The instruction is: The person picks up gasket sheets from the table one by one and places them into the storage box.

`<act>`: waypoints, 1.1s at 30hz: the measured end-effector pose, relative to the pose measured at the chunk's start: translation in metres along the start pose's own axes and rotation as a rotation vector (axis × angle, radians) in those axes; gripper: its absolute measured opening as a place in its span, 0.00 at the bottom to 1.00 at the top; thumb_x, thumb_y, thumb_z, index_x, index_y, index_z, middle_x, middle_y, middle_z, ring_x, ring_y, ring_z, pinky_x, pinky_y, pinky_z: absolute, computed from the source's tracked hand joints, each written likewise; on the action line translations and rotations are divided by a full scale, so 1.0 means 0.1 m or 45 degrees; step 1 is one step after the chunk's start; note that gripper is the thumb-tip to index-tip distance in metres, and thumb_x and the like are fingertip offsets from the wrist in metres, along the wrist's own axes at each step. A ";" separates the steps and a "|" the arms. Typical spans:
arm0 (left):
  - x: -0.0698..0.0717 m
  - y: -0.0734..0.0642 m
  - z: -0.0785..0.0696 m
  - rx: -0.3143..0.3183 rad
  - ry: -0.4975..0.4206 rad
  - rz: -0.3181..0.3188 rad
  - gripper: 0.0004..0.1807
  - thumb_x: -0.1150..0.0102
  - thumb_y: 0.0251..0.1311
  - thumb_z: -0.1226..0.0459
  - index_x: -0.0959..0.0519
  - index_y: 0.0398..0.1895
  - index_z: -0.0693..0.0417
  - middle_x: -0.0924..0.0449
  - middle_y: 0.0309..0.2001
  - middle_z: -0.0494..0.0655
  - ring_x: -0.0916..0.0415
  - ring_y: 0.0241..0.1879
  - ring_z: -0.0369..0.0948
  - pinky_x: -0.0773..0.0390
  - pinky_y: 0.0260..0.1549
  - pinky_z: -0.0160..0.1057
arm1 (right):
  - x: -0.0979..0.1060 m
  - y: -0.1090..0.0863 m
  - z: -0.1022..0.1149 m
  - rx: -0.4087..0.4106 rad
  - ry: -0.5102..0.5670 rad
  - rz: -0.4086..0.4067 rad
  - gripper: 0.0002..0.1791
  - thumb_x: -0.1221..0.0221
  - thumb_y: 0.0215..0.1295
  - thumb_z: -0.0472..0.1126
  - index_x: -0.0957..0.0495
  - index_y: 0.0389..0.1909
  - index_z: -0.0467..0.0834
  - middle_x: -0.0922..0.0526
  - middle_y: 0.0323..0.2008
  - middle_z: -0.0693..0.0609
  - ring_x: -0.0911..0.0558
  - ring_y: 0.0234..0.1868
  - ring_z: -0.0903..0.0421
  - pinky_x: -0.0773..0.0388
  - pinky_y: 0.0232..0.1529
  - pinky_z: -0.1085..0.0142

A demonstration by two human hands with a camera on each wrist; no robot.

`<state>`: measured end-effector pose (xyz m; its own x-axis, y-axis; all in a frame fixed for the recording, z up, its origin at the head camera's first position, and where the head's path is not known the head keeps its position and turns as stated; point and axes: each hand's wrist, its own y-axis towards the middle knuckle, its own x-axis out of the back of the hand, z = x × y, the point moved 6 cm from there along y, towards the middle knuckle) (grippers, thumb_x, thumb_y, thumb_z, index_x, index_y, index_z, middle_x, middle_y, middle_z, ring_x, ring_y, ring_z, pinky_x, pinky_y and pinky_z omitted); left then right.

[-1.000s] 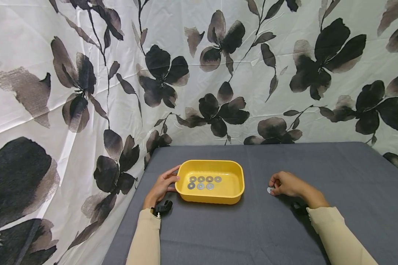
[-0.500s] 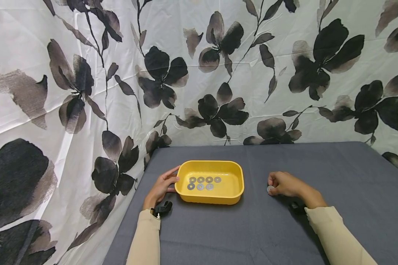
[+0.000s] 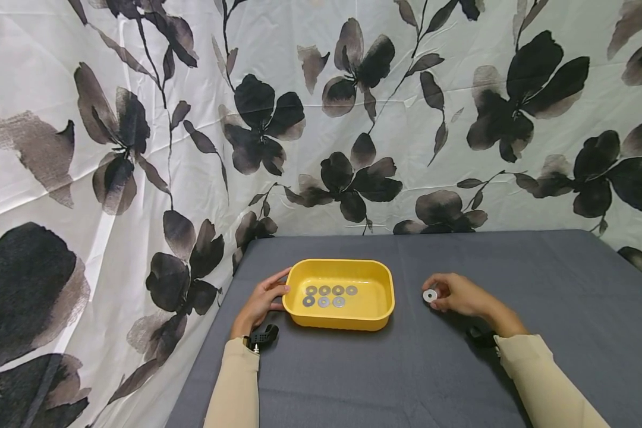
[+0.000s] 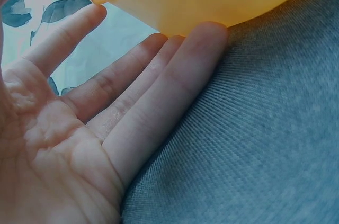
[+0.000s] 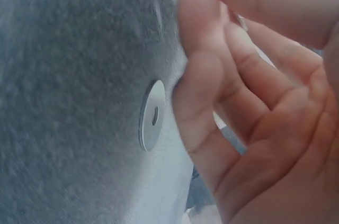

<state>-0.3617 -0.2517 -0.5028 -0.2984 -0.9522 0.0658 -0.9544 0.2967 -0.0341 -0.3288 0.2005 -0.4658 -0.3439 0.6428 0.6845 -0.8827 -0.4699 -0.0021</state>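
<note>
A yellow tray [image 3: 339,320] sits on the grey cloth-covered table, with several flat metal washers [image 3: 339,302] in two rows inside. My left hand [image 3: 258,304] is at the tray's left end. Straight fingers [image 4: 153,113] touch the tray's outer side in the left wrist view. To the right of the tray, my right hand [image 3: 457,295] pinches a washer [image 3: 430,295] at its fingertips, the round face and centre hole showing. The right wrist view shows a washer [image 5: 153,115] against the cloth beside the curled fingers; the thumb and index tips are partly cut off there.
A grey cloth [image 3: 406,374] covers the table. White curtain with dark flower prints [image 3: 353,119] hangs behind it and along the left side. Dark wrist devices [image 3: 263,336] are worn at both sleeves.
My right hand has drawn a washer up off the cloth and moved slightly left and away; the washer's face now shows fully. The left hand and tray stay in place.
</note>
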 end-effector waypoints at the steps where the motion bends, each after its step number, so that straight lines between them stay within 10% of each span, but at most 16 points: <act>1: 0.00 0.00 0.00 -0.001 0.004 0.003 0.30 0.42 0.72 0.64 0.31 0.76 0.40 0.25 0.65 0.66 0.17 0.49 0.44 0.11 0.42 0.48 | 0.00 0.01 0.00 0.002 0.028 -0.012 0.19 0.33 0.61 0.29 0.22 0.52 0.31 0.21 0.26 0.50 0.24 0.23 0.62 0.26 0.24 0.69; 33: 0.00 -0.02 -0.01 -0.004 0.007 0.012 0.30 0.42 0.72 0.63 0.31 0.76 0.39 0.25 0.66 0.64 0.18 0.51 0.45 0.11 0.43 0.47 | 0.04 0.07 0.13 0.034 0.025 -0.359 0.17 0.27 0.59 0.36 0.18 0.47 0.37 0.25 0.27 0.50 0.29 0.23 0.62 0.31 0.24 0.70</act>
<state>-0.3601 -0.2520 -0.5014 -0.3076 -0.9489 0.0711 -0.9515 0.3060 -0.0318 -0.3317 0.1918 -0.4536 -0.0924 0.7617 0.6413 -0.9357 -0.2866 0.2055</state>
